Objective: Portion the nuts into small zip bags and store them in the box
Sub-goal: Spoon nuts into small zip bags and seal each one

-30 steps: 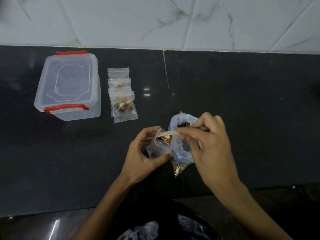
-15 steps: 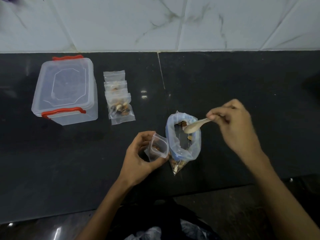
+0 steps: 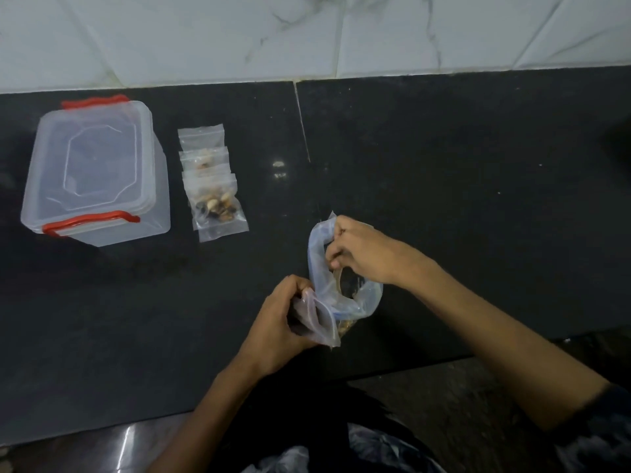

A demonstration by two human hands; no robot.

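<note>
Black stone counter [image 3: 444, 165] runs below a wall of pale marbled tiles [image 3: 239, 32], lit dimly, so fine detail is soft. What the big bag [image 3: 317, 268] of nuts holds is mostly hidden: only a few brownish nuts [image 3: 345, 326] show through its lower end, and its rolled-down mouth is partly covered by the right hand [image 3: 367, 254]. That hand reaches into the mouth from the right with fingers curled tight; a pale sliver below the knuckles may be a spoon, but it cannot be made out for certain, so what the fingers grasp is unclear. Just in front and left, touching the big bag, the left hand [image 3: 276, 322] grips a small zip bag [image 3: 317, 320], thumb and fingers curled round it and keeping it upright; whether it has nuts inside cannot be told. Both forearms come up from the bottom edge, the right one crossing from the lower right corner. Well apart at far left stands a clear box [image 3: 95, 172] with red clips and its lid on. Beside it, on its right, lie overlapping small filled bags [image 3: 215, 189] in a short row
</note>
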